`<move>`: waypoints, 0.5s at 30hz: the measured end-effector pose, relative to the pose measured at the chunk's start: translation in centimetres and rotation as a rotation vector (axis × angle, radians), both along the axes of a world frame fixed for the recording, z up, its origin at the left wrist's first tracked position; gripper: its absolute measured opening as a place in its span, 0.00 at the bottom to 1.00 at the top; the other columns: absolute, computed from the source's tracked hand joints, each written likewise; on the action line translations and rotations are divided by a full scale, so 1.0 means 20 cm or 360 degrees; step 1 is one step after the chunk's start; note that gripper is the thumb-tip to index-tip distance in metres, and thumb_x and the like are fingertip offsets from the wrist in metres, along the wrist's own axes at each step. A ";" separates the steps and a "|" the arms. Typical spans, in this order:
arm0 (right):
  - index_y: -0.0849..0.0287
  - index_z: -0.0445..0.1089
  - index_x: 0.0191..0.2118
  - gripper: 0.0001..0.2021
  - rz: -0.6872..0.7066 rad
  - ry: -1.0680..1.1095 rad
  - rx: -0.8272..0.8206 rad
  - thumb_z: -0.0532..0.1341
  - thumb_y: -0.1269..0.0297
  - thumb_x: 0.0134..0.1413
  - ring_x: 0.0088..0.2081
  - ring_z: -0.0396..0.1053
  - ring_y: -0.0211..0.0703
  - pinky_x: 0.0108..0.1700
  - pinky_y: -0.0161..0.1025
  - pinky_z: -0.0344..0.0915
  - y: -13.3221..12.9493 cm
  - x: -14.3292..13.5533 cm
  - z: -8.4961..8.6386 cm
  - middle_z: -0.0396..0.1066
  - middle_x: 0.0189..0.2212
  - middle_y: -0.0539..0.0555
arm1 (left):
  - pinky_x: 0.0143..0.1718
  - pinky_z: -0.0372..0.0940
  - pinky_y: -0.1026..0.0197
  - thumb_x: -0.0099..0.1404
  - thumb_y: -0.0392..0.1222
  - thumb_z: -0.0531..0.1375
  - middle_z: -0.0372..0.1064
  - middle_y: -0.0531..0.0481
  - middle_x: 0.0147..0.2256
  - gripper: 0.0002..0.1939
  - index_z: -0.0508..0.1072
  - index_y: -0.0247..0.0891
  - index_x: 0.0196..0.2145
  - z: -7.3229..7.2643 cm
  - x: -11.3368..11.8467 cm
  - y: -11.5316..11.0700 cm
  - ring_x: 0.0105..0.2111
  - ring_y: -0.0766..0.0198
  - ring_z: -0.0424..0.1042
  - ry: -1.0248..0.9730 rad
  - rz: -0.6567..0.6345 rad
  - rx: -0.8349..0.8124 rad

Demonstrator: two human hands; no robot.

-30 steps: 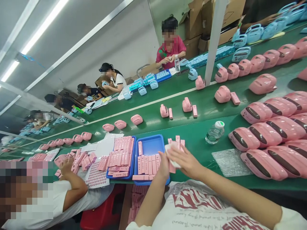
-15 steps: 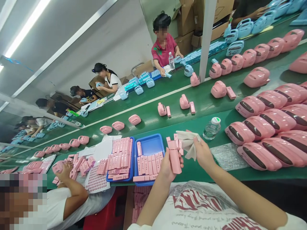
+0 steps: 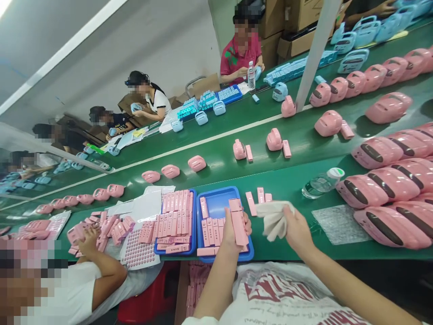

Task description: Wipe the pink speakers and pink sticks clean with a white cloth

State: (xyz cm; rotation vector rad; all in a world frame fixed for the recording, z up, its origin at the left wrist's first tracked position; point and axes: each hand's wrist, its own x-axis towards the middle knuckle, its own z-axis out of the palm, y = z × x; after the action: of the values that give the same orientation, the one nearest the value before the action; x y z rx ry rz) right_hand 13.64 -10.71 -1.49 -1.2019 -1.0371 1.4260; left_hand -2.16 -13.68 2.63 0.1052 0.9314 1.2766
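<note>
The left hand point(image 3: 233, 230) pinches a long pink plastic panel point(image 3: 238, 222) above the blue tray point(image 3: 216, 205); the right hand point(image 3: 297, 228) clutches a crumpled white cloth point(image 3: 273, 217).

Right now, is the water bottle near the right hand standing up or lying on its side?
Lying on its side. The water bottle rests lengthwise on the green table, its white cap pointing sideways toward the pink housings.
</note>
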 end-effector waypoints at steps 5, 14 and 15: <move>0.60 0.69 0.48 0.27 0.0017 0.0050 -0.0085 0.53 0.43 0.53 0.39 0.73 0.49 0.36 0.38 0.71 0.05 -0.12 0.04 0.74 0.39 0.58 | 0.19 0.58 0.69 0.57 0.59 0.58 0.65 0.51 0.22 0.22 0.70 0.33 0.28 -0.02 -0.06 -0.03 0.20 0.71 0.64 -0.0027 0.0164 -0.0138; 0.53 0.51 0.63 0.23 0.0955 -0.0542 0.1335 0.48 0.64 0.62 0.64 0.41 0.46 0.62 0.53 0.48 -0.16 -0.34 -0.10 0.48 0.62 0.54 | 0.34 0.65 0.64 0.57 0.54 0.60 0.69 0.50 0.26 0.17 0.70 0.35 0.27 -0.12 -0.07 -0.05 0.29 0.65 0.71 -0.0177 0.0401 -0.0409; 0.52 0.50 0.63 0.24 0.1041 -0.0555 0.1375 0.47 0.65 0.62 0.64 0.39 0.45 0.62 0.53 0.49 -0.19 -0.32 -0.14 0.48 0.63 0.53 | 0.34 0.65 0.64 0.57 0.55 0.59 0.69 0.51 0.25 0.18 0.70 0.35 0.26 -0.15 -0.07 -0.05 0.27 0.65 0.70 -0.0179 0.0397 -0.0450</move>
State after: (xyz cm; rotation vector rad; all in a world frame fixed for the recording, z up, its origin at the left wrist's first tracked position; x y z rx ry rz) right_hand 7.23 -14.45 -4.20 -0.4722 -2.1438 0.9993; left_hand -3.46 -14.71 -0.30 -0.3097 1.0407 1.3495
